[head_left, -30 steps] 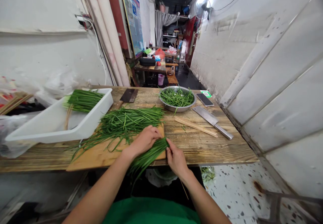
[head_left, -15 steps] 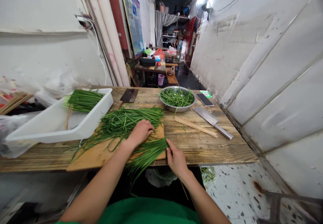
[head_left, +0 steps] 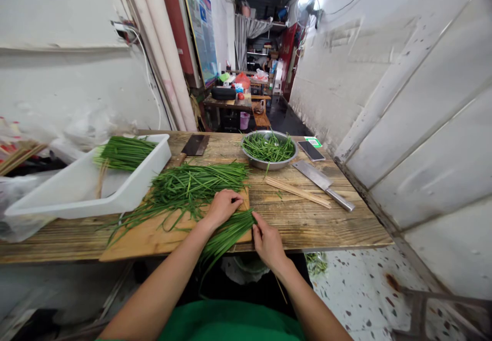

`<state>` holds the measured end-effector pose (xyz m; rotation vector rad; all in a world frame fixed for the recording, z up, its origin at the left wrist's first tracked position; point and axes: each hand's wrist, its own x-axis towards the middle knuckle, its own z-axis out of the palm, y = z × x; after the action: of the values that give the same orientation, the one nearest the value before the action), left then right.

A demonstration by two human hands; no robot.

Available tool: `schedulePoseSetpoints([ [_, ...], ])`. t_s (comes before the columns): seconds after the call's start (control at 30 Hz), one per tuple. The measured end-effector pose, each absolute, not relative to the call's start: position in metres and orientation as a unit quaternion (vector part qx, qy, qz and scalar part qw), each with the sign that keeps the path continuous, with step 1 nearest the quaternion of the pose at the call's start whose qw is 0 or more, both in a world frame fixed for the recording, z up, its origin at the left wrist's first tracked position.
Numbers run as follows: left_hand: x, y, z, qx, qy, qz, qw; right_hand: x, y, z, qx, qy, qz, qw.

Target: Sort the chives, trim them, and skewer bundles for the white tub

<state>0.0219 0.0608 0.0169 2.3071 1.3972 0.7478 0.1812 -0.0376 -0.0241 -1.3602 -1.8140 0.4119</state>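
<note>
A bunch of long green chives [head_left: 225, 236] lies across the right front corner of the wooden cutting board [head_left: 146, 238], its left ends hanging over the table edge. My right hand [head_left: 269, 241] is closed on the right ends, index finger along their tips and thumb below. Just above the bunch is my left hand [head_left: 223, 209], fingers curled together; what they hold, if anything, is hidden. Behind it a larger loose heap of chives [head_left: 192, 185] covers the back of the board. A thin stick [head_left: 280, 290] shows below my right wrist; whether I hold it cannot be seen.
A white plastic tray [head_left: 77, 209] with bundled chives stands left. Behind the heap lies a dark-bladed cleaver [head_left: 196, 145]. To the right are a steel bowl [head_left: 269, 166] of greens, bamboo skewers [head_left: 298, 192], a steel cleaver [head_left: 315, 174] and a phone [head_left: 311, 151].
My left hand has moved right and slightly towards me, nearer the right ends of the bunch. My right hand stays at those ends.
</note>
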Motion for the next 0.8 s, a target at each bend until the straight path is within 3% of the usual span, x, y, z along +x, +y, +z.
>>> schedulePoseSetpoints([
  [0.23, 0.0210, 0.0615, 0.0170, 0.783, 0.511, 0.278, 0.221, 0.1807, -0.0368, -0.0249, -0.540, -0.719, 0.160, 0.407],
  [0.8, 0.0208, 0.0609, 0.0185, 0.786, 0.507, 0.277, 0.221, 0.1803, -0.0373, -0.0208, -0.529, -0.722, 0.167, 0.413],
])
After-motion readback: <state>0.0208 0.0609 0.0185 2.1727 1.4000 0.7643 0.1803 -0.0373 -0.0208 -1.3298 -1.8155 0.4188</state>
